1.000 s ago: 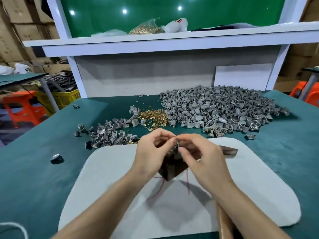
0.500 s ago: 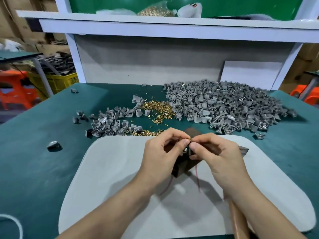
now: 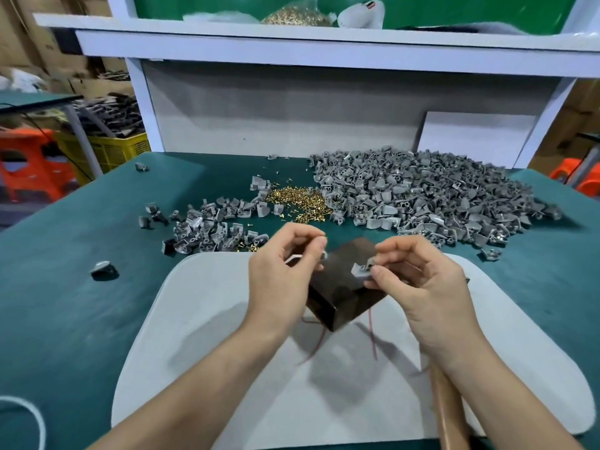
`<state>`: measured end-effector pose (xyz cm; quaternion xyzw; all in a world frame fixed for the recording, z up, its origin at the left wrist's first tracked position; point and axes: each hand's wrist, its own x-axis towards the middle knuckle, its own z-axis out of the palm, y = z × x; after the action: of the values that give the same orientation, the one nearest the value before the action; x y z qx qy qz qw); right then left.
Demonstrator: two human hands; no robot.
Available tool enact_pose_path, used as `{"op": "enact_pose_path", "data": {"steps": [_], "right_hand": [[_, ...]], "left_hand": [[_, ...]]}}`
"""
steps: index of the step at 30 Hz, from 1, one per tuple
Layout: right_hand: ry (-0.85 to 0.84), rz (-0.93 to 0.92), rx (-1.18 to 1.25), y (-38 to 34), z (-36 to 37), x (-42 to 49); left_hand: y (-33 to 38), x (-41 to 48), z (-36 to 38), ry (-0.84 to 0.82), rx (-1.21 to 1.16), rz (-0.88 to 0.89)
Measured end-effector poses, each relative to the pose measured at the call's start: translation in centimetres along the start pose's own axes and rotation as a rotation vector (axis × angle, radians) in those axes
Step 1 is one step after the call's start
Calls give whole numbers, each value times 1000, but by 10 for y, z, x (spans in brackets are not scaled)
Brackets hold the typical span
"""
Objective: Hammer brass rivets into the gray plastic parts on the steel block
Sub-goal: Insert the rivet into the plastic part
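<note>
1. Gray part is the thing to watch in the head view. Half a second ago both hands met fingertip to fingertip above the steel block; now they have drawn apart, and the part sits alone in the right hand.
2. I judge that the rivet has just been fitted into the part, though no brass shows on it from here. What remains is to set the part on the block and strike it.
3. Right hand: thumb and forefinger pinch the part just above the block's near right edge, apparently not yet resting on it. The other fingers are curled behind.
4. Left hand: it hovers at the block's left corner with fingers curled and thumb pressed to forefinger. Whether they hold anything I cannot tell.
5. The hammer handle lies under the right forearm on the white pad, gripped by neither hand.
6. Supplies lie beyond the block on the green table: loose brass rivets between a small pile of parts and a large pile.
</note>
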<state>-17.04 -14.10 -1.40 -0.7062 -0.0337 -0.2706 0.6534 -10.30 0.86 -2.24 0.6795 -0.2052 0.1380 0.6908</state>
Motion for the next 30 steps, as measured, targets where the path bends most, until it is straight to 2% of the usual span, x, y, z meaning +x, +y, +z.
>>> {"op": "enact_pose_path", "data": {"steps": [6, 11, 13, 15, 18, 23, 27, 30], "right_hand": [[-39, -32, -282, 3, 2, -3], [4, -63, -481, 3, 0, -4], [-5, -51, -536, 2, -1, -3], [14, -84, -587, 1, 2, -4], [86, -163, -548, -2, 5, -5], [40, -171, -373, -5, 14, -11], [40, -173, -357, -6, 15, -11], [45, -222, -456, -6, 15, -11]], "left_hand": [[-18, 22, -29, 210, 280, 25], [-24, 27, -37, 276, 328, -56], [-17, 24, -35, 284, 439, -13], [-9, 21, -34, 253, 568, 118], [0, 11, -20, 111, 444, 252], [3, -12, 7, -196, 258, 152], [1, -14, 8, -188, 143, 45], [2, -14, 8, -194, 71, -37]]}}
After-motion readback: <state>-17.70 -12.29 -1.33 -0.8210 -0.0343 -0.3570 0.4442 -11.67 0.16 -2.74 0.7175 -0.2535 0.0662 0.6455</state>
